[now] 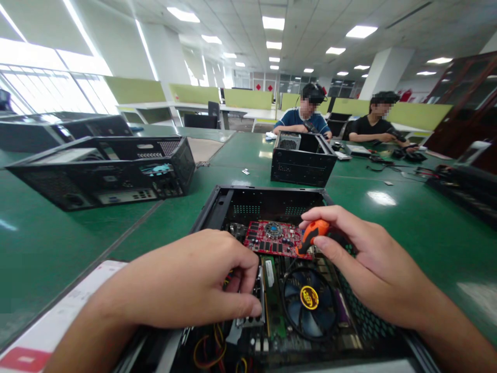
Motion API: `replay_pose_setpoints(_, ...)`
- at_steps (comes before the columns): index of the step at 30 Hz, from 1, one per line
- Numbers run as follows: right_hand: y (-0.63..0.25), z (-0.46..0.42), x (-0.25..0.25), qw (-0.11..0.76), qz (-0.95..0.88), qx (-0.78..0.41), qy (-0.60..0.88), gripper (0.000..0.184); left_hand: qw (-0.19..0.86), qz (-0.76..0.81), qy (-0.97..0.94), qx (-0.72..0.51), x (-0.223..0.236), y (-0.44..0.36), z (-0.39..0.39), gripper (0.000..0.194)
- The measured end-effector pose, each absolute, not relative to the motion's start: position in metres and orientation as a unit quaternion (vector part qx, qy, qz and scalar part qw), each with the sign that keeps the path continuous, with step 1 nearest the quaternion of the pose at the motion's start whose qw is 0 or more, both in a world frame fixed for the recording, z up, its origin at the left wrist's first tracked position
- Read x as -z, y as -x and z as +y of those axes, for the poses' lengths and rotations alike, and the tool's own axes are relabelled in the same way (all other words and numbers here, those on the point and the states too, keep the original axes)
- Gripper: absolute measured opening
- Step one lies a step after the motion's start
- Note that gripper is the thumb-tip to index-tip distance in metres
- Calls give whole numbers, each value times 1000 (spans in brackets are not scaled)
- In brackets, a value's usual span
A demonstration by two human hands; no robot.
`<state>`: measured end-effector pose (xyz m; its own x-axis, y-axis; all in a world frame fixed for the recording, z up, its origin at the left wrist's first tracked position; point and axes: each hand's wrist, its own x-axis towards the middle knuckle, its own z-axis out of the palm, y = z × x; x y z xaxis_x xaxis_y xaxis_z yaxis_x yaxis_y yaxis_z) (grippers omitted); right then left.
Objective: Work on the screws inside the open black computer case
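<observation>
An open black computer case (217,204) lies on the green table in front of me. Inside are a red graphics card (272,238), a black cooling fan (308,298) with a yellow centre, and memory sticks (267,290). My right hand (373,264) is closed round an orange-and-black screwdriver (312,234), whose tip rests at the red card's right edge. My left hand (186,282) is curled, with its fingertips pressing down on a part beside the memory sticks. Coloured wires (209,347) lie below that hand.
A second black case (104,168) lies on its side at the left, and a third open case (303,158) stands further back. Two other people sit at the far end of the table. White paper with a red label (50,326) lies at my lower left.
</observation>
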<state>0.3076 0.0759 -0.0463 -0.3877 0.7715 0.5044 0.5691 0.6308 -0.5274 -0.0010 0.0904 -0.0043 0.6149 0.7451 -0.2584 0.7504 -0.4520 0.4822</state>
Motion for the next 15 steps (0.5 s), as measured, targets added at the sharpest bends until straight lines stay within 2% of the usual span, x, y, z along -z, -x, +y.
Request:
replay_pose_setpoints(10, -307, 78, 50, 374, -829, -133, 393, 25, 282, 449, -848, 22, 3, -1, 92, 28)
replay_pose_setpoints(15, -306, 78, 47, 374, -830, -134, 391, 16, 286, 452, -844, 23, 5, 0, 92, 28)
